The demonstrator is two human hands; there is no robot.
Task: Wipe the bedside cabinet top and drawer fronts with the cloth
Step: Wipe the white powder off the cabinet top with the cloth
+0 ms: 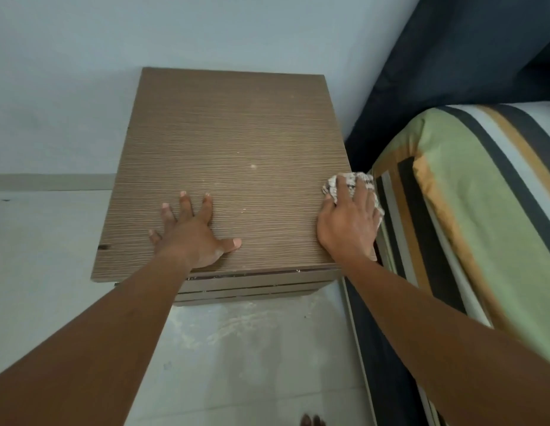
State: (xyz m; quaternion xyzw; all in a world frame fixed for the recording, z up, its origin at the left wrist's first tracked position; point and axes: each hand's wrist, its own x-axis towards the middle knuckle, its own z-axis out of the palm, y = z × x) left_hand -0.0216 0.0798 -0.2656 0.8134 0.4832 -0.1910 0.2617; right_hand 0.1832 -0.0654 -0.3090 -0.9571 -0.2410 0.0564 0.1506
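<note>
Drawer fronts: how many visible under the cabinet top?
2, stacked below the cabinet top's near edge: upper drawer front, lower drawer front. Seen only as thin strips at this steep angle; the left forearm covers their left ends, and more may sit lower.

no readable text, no labels, no brands, no numbers, no signs anywhere

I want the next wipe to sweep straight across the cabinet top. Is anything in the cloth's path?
Yes. The cloth sits under the right hand at the top's right edge, and the left hand lies flat on the cabinet top near its front left. The rest of the top carries only pale specks.
</note>
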